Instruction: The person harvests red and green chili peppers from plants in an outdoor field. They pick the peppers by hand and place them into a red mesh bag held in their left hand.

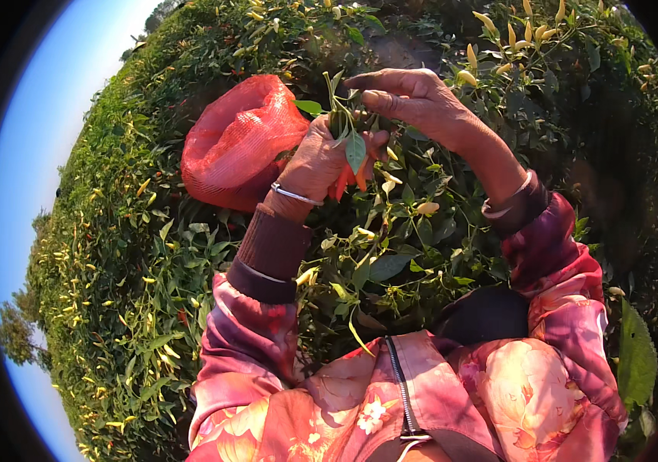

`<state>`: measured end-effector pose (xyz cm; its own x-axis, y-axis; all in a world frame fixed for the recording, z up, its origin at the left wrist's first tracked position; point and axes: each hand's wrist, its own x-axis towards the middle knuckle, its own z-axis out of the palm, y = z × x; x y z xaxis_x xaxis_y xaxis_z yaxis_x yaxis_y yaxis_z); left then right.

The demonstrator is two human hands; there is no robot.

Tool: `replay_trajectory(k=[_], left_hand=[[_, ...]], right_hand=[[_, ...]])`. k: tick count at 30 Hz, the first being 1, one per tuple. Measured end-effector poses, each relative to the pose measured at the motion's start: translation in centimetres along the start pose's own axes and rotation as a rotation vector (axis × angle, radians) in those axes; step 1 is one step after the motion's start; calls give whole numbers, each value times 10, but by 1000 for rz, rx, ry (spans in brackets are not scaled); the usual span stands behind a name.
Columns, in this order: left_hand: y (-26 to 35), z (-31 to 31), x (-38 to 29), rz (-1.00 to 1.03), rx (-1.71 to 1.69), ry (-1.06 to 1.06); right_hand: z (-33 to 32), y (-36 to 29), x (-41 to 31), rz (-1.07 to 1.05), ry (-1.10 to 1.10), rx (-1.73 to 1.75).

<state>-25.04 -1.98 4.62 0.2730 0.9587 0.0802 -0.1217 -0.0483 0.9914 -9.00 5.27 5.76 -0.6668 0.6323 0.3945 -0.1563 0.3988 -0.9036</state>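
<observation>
My left hand (pixel 326 153) is closed around a bunch of red chili peppers (pixel 347 182), whose tips point down below the fingers. Green stems and leaves (pixel 355 151) stick up and hang out of that fist. Just right of the bunch, my right hand (pixel 407 101) is raised with thumb and forefinger stretched towards the stems, close together; whether something thin is between their tips cannot be told. A red mesh bag (pixel 242 144) with its mouth open lies on the plants, beside my left wrist and partly behind it.
Chili plants with pale yellow peppers (pixel 427 208) stand close in front of my body, under both arms. More yellow peppers (pixel 472 56) grow at the upper right. Dense rows of pepper plants (pixel 109 277) stretch to the left, and a large green leaf (pixel 636 355) stands at the lower right.
</observation>
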Motion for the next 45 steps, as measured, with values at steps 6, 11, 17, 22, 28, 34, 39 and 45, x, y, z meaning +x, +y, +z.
replay_trajectory(k=[6, 11, 17, 22, 28, 34, 39, 45], left_hand=[[19, 10, -99, 31, 60, 91], [32, 9, -178, -47, 210, 76], [31, 10, -257, -121, 303, 75], [19, 2, -307, -213, 319, 139], [9, -8, -348, -107, 211, 175], [2, -13, -371, -86, 196, 199], [-7, -18, -382, -94, 306, 281], [-28, -26, -380, 52, 512, 395]], right_hand=[[84, -59, -25, -224, -215, -295], [148, -84, -53, -10, -124, -210], [207, -99, -83, -11, -127, -321], [256, -103, -101, -259, -48, -656], [294, -103, -111, -174, 20, -393], [318, -99, -119, 28, -28, -368], [331, -85, -119, 62, -5, -295], [339, -60, -110, 34, -51, -168]])
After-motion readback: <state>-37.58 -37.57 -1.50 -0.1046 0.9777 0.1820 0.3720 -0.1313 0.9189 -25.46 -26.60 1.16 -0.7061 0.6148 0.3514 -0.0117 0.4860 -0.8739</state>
